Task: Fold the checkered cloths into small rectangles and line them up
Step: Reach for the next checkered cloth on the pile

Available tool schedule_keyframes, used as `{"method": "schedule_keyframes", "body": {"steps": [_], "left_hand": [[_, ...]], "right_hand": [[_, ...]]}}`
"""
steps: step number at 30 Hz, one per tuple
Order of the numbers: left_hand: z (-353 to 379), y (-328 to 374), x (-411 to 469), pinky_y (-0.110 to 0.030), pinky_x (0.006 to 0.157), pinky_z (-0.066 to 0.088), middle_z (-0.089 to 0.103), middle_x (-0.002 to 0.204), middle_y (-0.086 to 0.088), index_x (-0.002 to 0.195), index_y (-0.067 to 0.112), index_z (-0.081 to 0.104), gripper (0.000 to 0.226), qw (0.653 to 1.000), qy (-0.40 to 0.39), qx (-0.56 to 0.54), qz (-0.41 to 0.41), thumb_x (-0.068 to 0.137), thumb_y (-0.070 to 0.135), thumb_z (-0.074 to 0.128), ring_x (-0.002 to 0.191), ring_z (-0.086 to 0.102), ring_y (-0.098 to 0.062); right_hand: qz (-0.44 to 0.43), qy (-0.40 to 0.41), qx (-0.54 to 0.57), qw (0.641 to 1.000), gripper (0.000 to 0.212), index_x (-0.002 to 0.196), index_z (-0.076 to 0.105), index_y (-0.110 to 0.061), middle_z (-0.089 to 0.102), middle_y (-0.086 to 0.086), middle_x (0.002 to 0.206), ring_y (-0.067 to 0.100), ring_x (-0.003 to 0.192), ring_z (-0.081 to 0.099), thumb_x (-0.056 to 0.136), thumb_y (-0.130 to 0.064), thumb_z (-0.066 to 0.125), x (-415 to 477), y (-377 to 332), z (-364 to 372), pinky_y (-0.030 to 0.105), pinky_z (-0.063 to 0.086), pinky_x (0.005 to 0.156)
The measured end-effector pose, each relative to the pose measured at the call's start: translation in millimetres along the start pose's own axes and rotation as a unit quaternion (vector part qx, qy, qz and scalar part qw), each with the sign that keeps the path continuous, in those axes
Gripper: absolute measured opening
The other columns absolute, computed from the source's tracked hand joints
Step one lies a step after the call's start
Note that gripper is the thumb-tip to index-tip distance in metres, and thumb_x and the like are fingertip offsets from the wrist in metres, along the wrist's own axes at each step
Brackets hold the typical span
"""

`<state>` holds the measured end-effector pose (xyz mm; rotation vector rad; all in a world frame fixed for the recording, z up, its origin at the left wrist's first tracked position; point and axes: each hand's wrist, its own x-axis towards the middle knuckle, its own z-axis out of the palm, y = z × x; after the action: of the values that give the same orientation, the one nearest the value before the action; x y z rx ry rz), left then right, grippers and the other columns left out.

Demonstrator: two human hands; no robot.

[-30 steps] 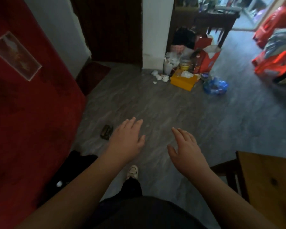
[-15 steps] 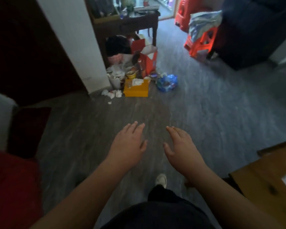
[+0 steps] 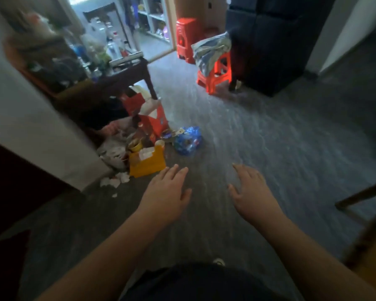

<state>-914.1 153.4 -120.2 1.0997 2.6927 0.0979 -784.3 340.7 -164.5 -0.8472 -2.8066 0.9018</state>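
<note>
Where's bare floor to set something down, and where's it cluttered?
Free: the grey floor between the blue plastic bag, the orange plastic stool and the dark sofa; also between the left hand and right hand. Crowded: beside the white pillar, around the yellow box, red paper bag and crumpled white tissues.

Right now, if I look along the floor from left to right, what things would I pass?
White paper scraps → yellow box → blue plastic bag → orange stool.

Glossy, seemingly plastic orange stool (image 3: 216,74)
</note>
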Motion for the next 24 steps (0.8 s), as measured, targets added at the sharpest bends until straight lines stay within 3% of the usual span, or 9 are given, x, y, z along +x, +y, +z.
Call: {"method": "schedule_keyframes", "body": {"steps": [6, 14, 19, 24], "left_hand": [[-6, 84, 118, -0.041, 0.123, 0.019, 0.016, 0.168, 0.002, 0.159, 0.032, 0.017, 0.065, 0.989, -0.049, 0.005, 0.139, 0.102, 0.050, 0.042, 0.154, 0.015, -0.021], [12, 202, 260, -0.039, 0.122, 0.022, 0.019, 0.167, 0.003, 0.158, 0.029, 0.020, 0.063, 0.937, -0.090, 0.006, 0.337, 0.102, 0.049, 0.042, 0.153, 0.019, -0.019], [19, 267, 349, -0.039, 0.122, 0.024, 0.020, 0.166, 0.001, 0.158, 0.027, 0.021, 0.063, 0.887, -0.134, 0.025, 0.441, 0.102, 0.047, 0.042, 0.152, 0.020, -0.020], [19, 353, 409, -0.040, 0.122, 0.023, 0.018, 0.167, 0.003, 0.158, 0.027, 0.020, 0.063, 0.812, -0.173, 0.048, 0.555, 0.102, 0.046, 0.041, 0.152, 0.018, -0.019]], "right_hand": [[0.134, 0.055, 0.023, 0.989, 0.064, 0.157, 0.026, -0.022, 0.029, 0.001, 0.162, 0.021, 0.149, 0.021, 0.100, -0.039, 0.051, 29, 74, -58, 0.034, 0.018, 0.121], [0.338, 0.134, 0.033, 0.931, 0.064, 0.158, 0.023, -0.025, 0.027, -0.002, 0.162, 0.020, 0.151, 0.018, 0.101, -0.042, 0.048, 52, 152, -98, 0.041, 0.024, 0.123], [0.443, 0.180, 0.030, 0.878, 0.065, 0.158, 0.023, -0.026, 0.028, -0.002, 0.162, 0.021, 0.152, 0.019, 0.101, -0.041, 0.050, 85, 186, -126, 0.043, 0.025, 0.123], [0.536, 0.242, 0.071, 0.806, 0.065, 0.156, 0.025, -0.029, 0.029, -0.006, 0.161, 0.018, 0.151, 0.020, 0.099, -0.038, 0.055, 102, 218, -154, 0.042, 0.025, 0.121]]}}
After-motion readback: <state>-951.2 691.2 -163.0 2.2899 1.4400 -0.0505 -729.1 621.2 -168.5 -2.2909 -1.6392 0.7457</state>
